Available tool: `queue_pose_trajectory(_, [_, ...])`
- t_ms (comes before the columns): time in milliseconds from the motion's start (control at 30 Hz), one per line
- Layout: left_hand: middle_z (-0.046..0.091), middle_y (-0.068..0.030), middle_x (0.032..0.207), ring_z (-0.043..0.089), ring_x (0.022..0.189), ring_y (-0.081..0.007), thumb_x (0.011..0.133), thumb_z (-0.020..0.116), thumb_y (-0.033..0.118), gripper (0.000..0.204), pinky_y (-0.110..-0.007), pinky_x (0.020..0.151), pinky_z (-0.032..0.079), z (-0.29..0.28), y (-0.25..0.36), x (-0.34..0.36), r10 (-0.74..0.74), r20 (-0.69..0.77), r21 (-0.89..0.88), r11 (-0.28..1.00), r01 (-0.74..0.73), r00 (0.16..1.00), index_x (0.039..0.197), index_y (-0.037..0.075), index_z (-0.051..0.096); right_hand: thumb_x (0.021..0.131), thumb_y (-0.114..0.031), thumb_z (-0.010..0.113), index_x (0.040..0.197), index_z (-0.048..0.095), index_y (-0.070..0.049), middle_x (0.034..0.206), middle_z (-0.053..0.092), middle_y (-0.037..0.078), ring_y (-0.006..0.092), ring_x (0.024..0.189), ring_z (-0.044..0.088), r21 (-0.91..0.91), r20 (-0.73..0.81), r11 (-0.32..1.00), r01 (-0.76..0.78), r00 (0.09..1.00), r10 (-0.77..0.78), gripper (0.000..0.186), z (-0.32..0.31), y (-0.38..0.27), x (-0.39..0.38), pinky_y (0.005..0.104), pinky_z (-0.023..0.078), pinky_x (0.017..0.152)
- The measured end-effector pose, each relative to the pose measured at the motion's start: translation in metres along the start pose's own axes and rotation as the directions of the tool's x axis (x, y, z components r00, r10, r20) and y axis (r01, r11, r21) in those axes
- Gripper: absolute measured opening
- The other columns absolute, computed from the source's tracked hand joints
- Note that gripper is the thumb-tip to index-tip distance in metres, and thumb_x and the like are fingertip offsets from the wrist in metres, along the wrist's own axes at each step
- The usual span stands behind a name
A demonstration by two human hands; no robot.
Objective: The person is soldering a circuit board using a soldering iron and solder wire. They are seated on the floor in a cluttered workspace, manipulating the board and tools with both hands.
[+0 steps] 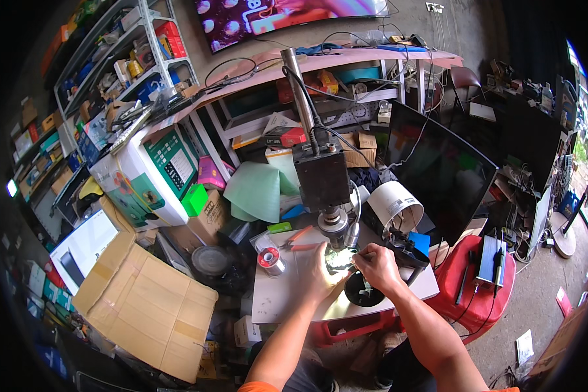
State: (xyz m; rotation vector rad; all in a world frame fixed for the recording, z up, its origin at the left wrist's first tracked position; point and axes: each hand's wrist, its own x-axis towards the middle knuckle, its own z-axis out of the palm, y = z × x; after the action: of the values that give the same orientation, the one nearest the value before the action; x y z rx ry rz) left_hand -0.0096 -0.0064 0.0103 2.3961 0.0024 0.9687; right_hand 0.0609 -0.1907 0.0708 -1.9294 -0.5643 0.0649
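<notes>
- L hand (pixel 320 273): raised over the counter (pixel 271 308), fingers up along the L side of a small, brightly lit piece (pixel 339 260), thumb twd. its near edge; grasping it, details lost in glare.
- R hand (pixel 380 266): opp. side, palm down, fingers bent in twd. the piece's R edge; can't tell if it's pinching a tool.
- Forearms: both up from lower edge, angled inward, wrists near each other; orange sleeves (pixel 260 387) at bottom.
- Piece: btwn both hands, directly under the lens (pixel 334 223) of a black, pole-mounted scope (pixel 321 181).
- Nearby: black round thing (pixel 364 291) just below R hand; spool (pixel 270 259) + orange-handled pliers (pixel 296 238) L of L hand.
</notes>
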Motion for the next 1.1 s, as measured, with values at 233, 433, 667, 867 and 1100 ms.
queue_pose_trajectory(233, [0.060, -0.0242, 0.138, 0.061, 0.125, -0.0420, 0.071, 0.093, 0.034, 0.100, -0.050, 0.102, 0.051, 0.000, 0.000, -0.001, -0.010, 0.004, 0.009, 1.000, 0.010, 1.000, 0.151, 0.003, 0.041, 0.091, -0.013, 0.077, 0.092, 0.069, 0.010, 0.080, 0.076, 0.020, 0.0156, 0.071, 0.072, 0.016, 0.003, 1.000, 0.009, 1.000, -0.009, 0.025, 0.001, 0.004, 0.001, 0.0314, 0.057, 0.064])
queue_pose_trajectory(433, [0.058, -0.0254, 0.137, 0.059, 0.126, -0.0419, 0.069, 0.095, 0.023, 0.095, -0.047, 0.106, 0.049, -0.001, 0.003, 0.002, -0.026, 0.022, -0.039, 0.999, 0.027, 0.999, 0.145, -0.002, 0.044, 0.091, -0.013, 0.077, 0.092, 0.069, 0.010, 0.079, 0.076, 0.020, 0.0148, 0.070, 0.071, 0.030, -0.001, 0.999, 0.019, 1.000, -0.019, 0.024, 0.001, 0.003, 0.001, 0.0318, 0.057, 0.063])
queue_pose_trajectory(667, [0.057, -0.0247, 0.139, 0.058, 0.127, -0.0423, 0.070, 0.095, 0.026, 0.097, -0.048, 0.106, 0.049, 0.002, -0.003, 0.000, 0.001, -0.004, -0.054, 0.999, -0.002, 1.000, 0.147, 0.000, 0.042, 0.089, -0.015, 0.076, 0.094, 0.070, 0.009, 0.081, 0.075, 0.024, 0.0250, 0.074, 0.075, 0.031, -0.009, 0.999, 0.020, 1.000, -0.019, 0.025, 0.001, 0.004, 0.001, 0.0359, 0.058, 0.068])
queue_pose_trajectory(867, [0.057, -0.0236, 0.142, 0.059, 0.128, -0.0425, 0.072, 0.093, 0.034, 0.100, -0.050, 0.104, 0.050, 0.005, -0.006, -0.001, -0.013, 0.007, -0.038, 0.999, 0.013, 1.000, 0.151, 0.003, 0.040, 0.087, -0.018, 0.073, 0.097, 0.072, 0.007, 0.079, 0.071, 0.030, 0.0382, 0.078, 0.076, 0.055, -0.007, 0.998, -0.011, 1.000, 0.011, 0.027, 0.000, 0.001, 0.000, 0.0418, 0.059, 0.073])
queue_pose_trajectory(1100, [0.057, -0.0244, 0.142, 0.058, 0.129, -0.0428, 0.072, 0.093, 0.034, 0.100, -0.049, 0.104, 0.050, 0.007, -0.009, -0.002, 0.002, -0.002, -0.032, 0.999, -0.002, 1.000, 0.151, 0.003, 0.040, 0.087, -0.018, 0.073, 0.097, 0.072, 0.007, 0.080, 0.071, 0.030, 0.0384, 0.078, 0.076, 0.060, -0.006, 0.998, -0.019, 1.000, 0.019, 0.027, 0.001, 0.003, 0.001, 0.0419, 0.058, 0.073])
